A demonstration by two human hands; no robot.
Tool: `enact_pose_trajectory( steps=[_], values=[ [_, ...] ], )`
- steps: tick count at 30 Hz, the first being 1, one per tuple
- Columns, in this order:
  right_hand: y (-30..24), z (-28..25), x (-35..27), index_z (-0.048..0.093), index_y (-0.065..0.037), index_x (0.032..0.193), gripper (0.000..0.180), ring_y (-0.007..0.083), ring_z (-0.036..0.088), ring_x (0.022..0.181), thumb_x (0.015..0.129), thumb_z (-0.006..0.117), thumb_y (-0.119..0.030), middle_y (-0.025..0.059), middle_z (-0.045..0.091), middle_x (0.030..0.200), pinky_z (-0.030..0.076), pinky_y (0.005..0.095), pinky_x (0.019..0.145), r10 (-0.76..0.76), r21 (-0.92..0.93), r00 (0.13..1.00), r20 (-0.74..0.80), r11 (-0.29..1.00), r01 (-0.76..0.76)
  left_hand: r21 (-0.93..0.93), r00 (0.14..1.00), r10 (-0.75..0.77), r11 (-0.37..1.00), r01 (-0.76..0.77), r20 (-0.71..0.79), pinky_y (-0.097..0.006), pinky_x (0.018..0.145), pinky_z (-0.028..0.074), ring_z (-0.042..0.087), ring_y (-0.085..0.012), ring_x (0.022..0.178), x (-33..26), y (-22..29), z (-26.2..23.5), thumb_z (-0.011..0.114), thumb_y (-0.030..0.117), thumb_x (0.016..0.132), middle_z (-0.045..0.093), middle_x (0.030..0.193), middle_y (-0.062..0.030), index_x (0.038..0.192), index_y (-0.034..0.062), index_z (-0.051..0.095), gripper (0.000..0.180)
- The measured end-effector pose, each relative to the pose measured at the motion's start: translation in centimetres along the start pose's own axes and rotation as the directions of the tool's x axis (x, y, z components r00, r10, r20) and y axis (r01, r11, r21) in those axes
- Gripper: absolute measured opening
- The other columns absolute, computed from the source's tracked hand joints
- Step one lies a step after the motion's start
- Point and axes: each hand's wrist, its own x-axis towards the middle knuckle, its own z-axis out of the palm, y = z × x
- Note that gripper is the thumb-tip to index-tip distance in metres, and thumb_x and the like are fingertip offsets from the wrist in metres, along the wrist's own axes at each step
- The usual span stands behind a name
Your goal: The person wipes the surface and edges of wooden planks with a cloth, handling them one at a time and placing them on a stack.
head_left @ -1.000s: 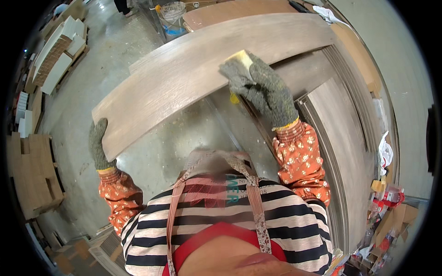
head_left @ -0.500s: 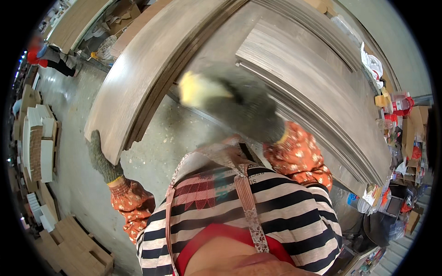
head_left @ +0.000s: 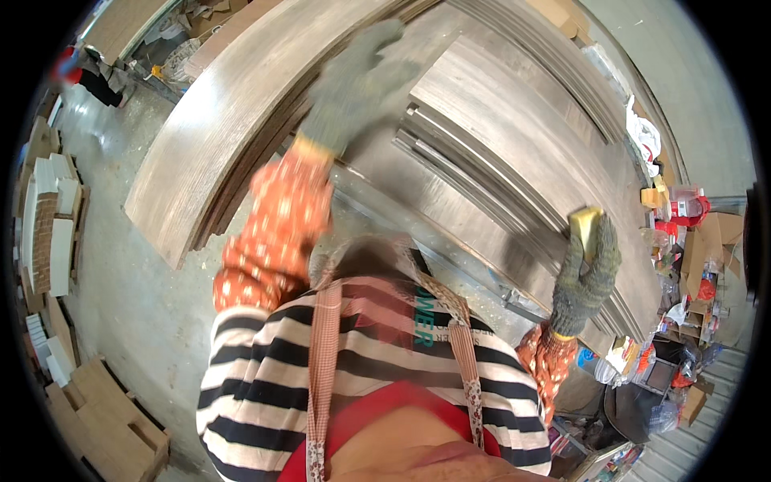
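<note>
My left hand [head_left: 353, 92], in a grey knit glove, reaches across the inner edge of a stack of wood-grain boards [head_left: 233, 92]. Its fingers are stretched out and slightly blurred, with nothing visible in them. My right hand [head_left: 593, 277], gloved the same way, is closed around a small yellow block [head_left: 587, 227], perhaps a sponge, whose exact kind I cannot make out. It is over the near right end of a second pile of long greyish wood-grain boards [head_left: 514, 120]. Whether that hand touches the boards cannot be seen.
A metal rail [head_left: 434, 229] runs between me and the right pile. Cartons [head_left: 707, 241], plastic jars and bags crowd the right side. Stacked white panels [head_left: 60, 241] and brown boards [head_left: 104, 410] stand on the floor at left. Another person [head_left: 84, 76] is at the far left.
My left hand has left the near end of the left stack and swung forward and right. My right hand has moved from the middle toward the right pile's near end, with the yellow block.
</note>
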Motion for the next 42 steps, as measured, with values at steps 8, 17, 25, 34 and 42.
enact_pose_trajectory(
  steps=[8, 17, 25, 34, 42],
  values=[
    [-2.5, 2.3, 1.4, 0.058, -0.006, 0.123, 0.043, 0.0287, 0.060, 0.104, 0.081, 0.067, -0.003, 0.0156, 0.063, 0.114, 0.048, 0.0388, 0.089, -0.103, -0.022, 0.995, 0.016, 0.994, 0.103, -0.285, 0.932, 0.031, 0.955, 0.078, 0.361, -0.029, 0.098, 0.039, 0.052, -0.0197, 0.114, 7.4, -5.4, 7.0, 0.070, 0.030, 0.081, 0.057, 0.125, -0.0109, 0.129, 0.0031, 0.052, 0.058],
    [-13.7, 13.1, 9.9, 0.061, -0.009, 0.109, 0.038, 0.0258, 0.057, 0.099, 0.073, 0.066, -0.022, 0.0090, 0.059, 0.111, 0.043, 0.0399, 0.089, -0.381, 0.060, 0.916, 0.124, 0.924, 0.377, -0.290, 0.715, 0.576, 0.817, -0.498, 0.396, -0.035, 0.104, 0.038, 0.048, -0.0240, 0.122, 8.3, -7.2, 7.6, 0.059, 0.009, 0.085, 0.050, 0.133, -0.0146, 0.117, 0.0068, 0.060, 0.032],
    [0.4, -0.1, -0.6, 0.051, -0.009, 0.131, 0.058, 0.0338, 0.055, 0.112, 0.075, 0.063, 0.000, 0.0156, 0.055, 0.128, 0.043, 0.0439, 0.093, -0.056, -0.228, 0.975, 0.217, 0.968, 0.107, -0.274, 0.871, 0.034, 0.955, 0.117, 0.490, -0.027, 0.105, 0.032, 0.044, -0.0168, 0.125, 6.6, -2.7, 6.1, 0.061, 0.026, 0.086, 0.048, 0.138, -0.0086, 0.134, 0.0029, 0.049, 0.054],
    [1.8, -2.8, -2.2, 0.064, -0.009, 0.109, 0.025, 0.0286, 0.061, 0.097, 0.084, 0.065, -0.009, 0.0150, 0.064, 0.106, 0.049, 0.0405, 0.083, -0.006, -0.143, 0.983, -0.183, 0.990, -0.020, -0.141, 0.868, 0.022, 0.989, 0.055, 0.496, -0.030, 0.106, 0.034, 0.046, -0.0188, 0.124, 6.8, -2.3, 6.6, 0.060, 0.024, 0.087, 0.051, 0.135, -0.0104, 0.133, 0.0015, 0.050, 0.051],
    [7.8, -5.1, -5.3, 0.054, -0.016, 0.126, 0.045, 0.0302, 0.055, 0.110, 0.081, 0.055, -0.011, 0.0124, 0.057, 0.120, 0.041, 0.0463, 0.095, 0.049, -0.407, 0.996, 0.079, 0.913, -0.013, -0.009, 0.859, 0.016, 1.000, -0.013, 0.511, -0.031, 0.111, 0.021, 0.037, -0.0206, 0.132, 6.1, -0.9, 6.7, 0.057, 0.029, 0.088, 0.046, 0.139, -0.0132, 0.138, -0.0004, 0.043, 0.059]
  ],
)
